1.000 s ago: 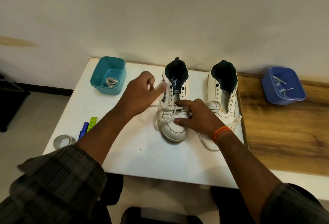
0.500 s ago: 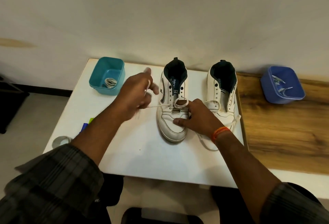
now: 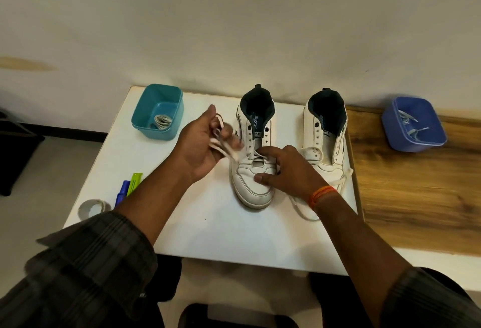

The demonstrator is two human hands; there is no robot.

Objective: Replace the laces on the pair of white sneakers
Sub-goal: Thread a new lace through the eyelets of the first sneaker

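Two white sneakers stand side by side on a white table (image 3: pixel 213 234), toes toward me. My left hand (image 3: pixel 200 145) grips a bunched white lace (image 3: pixel 221 142) just left of the left sneaker (image 3: pixel 253 171); the lace runs into that shoe's lowest eyelets. My right hand (image 3: pixel 283 168) rests on the left sneaker's toe and right side, thumb on the toe cap, fingers spread. The right sneaker (image 3: pixel 325 145) has a loose lace (image 3: pixel 343 179) through its lower eyelets, its ends trailing onto the table.
A teal bin (image 3: pixel 158 111) holding a coiled lace sits at the table's back left. A blue bin (image 3: pixel 413 124) with lace pieces stands on the wooden surface (image 3: pixel 416 197) to the right. A tape roll (image 3: pixel 93 207) and blue and green markers (image 3: pixel 128 187) lie at the left edge.
My left hand has drawn the lace out of the left sneaker's upper eyelets and gathered it in a bunch, moving slightly left and toward me. My right hand stayed on the shoe.
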